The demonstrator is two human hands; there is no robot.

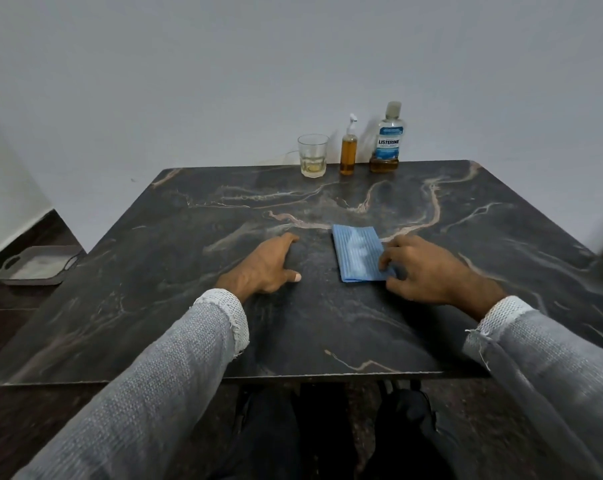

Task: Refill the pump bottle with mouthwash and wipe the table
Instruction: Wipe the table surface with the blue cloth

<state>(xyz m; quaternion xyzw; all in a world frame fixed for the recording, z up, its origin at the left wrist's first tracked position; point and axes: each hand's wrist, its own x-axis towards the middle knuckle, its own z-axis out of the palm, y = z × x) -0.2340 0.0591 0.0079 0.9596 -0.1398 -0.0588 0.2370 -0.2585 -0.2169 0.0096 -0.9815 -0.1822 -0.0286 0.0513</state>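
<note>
Since the pump bottle point(348, 152) at the upper middle of the frame shows amber liquid up to its shoulder and has its pump head on, I judge the refill part done, or very nearly so. Just right of it stands the mouthwash bottle point(388, 140), capped, with only a low band of amber left at its base. To the left of the pump bottle is a glass point(313, 155) with a little pale liquid at the bottom. All three are lined up along the far edge of the worktop point(154, 271), near the wall.

What looks left is the wiping. A folded blue cloth point(357, 252) lies flat at the centre of the frame, a little to the right. My right hand point(428, 270) pinches its near right corner, fingers curled onto the fabric. My left hand point(263, 265) rests on the dark marble to the left of the cloth, apart from it, fingers loosely bent and holding nothing. I cannot tell whether any of the surface is wet. At the left edge of the frame a grey tray point(38, 265) sits on the floor.
</note>
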